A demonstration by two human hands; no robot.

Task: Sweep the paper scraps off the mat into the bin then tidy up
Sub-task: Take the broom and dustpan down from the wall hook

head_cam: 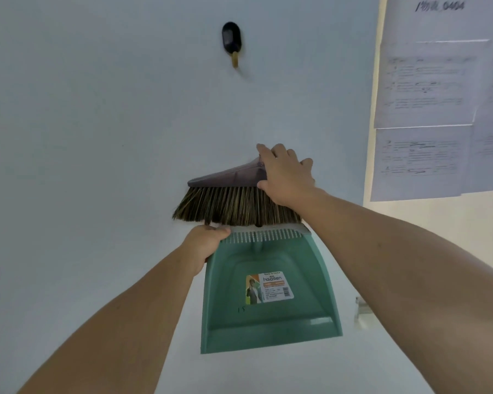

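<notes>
Holds the green dustpan (268, 317) up in front of the pale wall (97, 109), low and central, open lip downward and printed label (269, 287) facing out. Grips its upper left corner with the left hand (204, 243), fingers curled round the edge beside the comb teeth. Just above, clasps the right end of the brush (234, 191) with the right hand (285, 174), fingers bent over the grey head, thumb beneath at the bristle line, bristles hanging down to the dustpan's toothed top. Farther up, well apart from the brush: a dark oval hook (232, 42). Far right: printed papers (427, 95).
</notes>
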